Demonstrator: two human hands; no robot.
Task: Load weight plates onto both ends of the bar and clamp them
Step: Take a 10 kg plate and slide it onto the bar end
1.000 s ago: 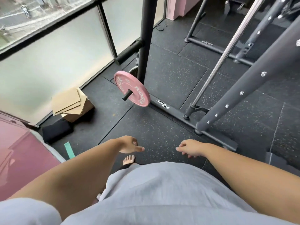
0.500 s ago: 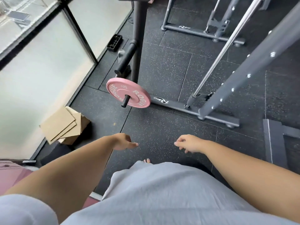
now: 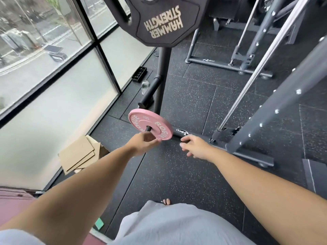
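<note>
A pink Rogue weight plate (image 3: 150,125) hangs on a short black peg (image 3: 148,128) of a dark storage post (image 3: 161,82). My left hand (image 3: 141,144) reaches up to its lower rim, with thumb and fingers closed on the edge. My right hand (image 3: 194,145) hovers just to the right of the plate, fingers spread and holding nothing, a short gap away from the rim. A large black Hammer Strength plate (image 3: 164,20) hangs higher on the same post.
An empty black peg (image 3: 150,92) sticks out above the pink plate. A grey rack upright (image 3: 283,103), a chrome guide rod (image 3: 256,68) and the rack's floor beam (image 3: 247,152) stand to the right. Flattened cardboard (image 3: 79,154) lies by the window. My bare foot (image 3: 166,201) is below.
Both arms have stretched forward toward the pink plate. My left hand has reached its lower rim, my right hand has come close beside it. My view has tilted up.
</note>
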